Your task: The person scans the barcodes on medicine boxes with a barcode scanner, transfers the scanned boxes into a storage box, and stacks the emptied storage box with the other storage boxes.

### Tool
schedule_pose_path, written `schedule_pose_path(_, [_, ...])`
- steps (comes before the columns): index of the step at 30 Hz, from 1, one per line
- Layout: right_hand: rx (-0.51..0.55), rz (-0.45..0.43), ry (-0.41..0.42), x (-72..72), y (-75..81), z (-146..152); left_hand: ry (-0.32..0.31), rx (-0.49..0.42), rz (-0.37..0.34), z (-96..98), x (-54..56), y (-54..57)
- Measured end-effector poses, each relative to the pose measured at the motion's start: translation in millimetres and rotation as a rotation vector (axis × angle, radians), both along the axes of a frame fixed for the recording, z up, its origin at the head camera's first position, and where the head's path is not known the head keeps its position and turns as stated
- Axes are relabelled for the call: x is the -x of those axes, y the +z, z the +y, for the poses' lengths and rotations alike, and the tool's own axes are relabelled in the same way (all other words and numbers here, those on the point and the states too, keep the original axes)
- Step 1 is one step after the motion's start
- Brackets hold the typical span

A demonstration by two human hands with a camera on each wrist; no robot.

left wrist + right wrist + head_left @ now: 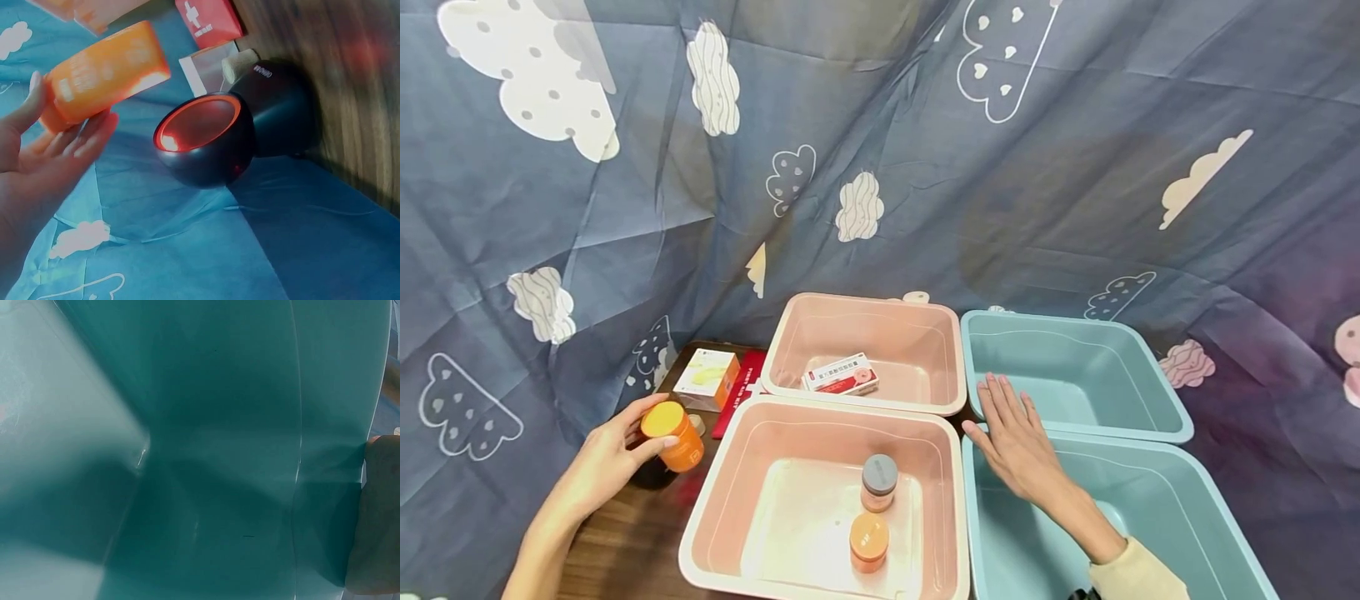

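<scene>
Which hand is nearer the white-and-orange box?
Left: the left hand grips an orange bottle just in front of the box; the right hand is over the blue bins.

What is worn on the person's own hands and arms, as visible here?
The left hand and right hand wear no gloves. The left forearm shows no sleeve; a plain cream sleeve covers part of the right forearm. The small black item beside it is too cut off to identify.
</scene>
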State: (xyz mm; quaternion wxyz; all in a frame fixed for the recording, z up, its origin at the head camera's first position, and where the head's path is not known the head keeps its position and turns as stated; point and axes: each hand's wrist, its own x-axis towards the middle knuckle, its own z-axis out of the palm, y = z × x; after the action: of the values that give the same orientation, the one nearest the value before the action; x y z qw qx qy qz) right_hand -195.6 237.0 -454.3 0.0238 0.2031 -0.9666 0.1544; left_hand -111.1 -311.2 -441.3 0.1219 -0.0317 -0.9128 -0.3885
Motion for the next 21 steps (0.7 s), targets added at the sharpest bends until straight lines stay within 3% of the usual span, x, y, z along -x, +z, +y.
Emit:
schedule_pose_path(5, [0.0, 0.005, -0.005, -0.5, 1.0, 0.5, 0.171, -0.012, 0.015, 8.1, -1.4, 0.1])
schedule_pose_path(11, [-0.001, 0.006, -0.002, -0.3, 1.4, 0.6, 0.269, -0.049, 0.077, 16.1, -0.8, 5.5])
schedule_pose_path(16, [-0.003, 0.017, 0.001, 0.3, 1.0, 1.0, 0.268, -0.043, 0.13, 24.2, 14.8, 25.9])
schedule_pose_path(21, [0.01, 0.039, 0.012, -1.4, 0.3, 0.8, 0.162, -0.065, 0.142, 46.3, 43.1, 61.8])
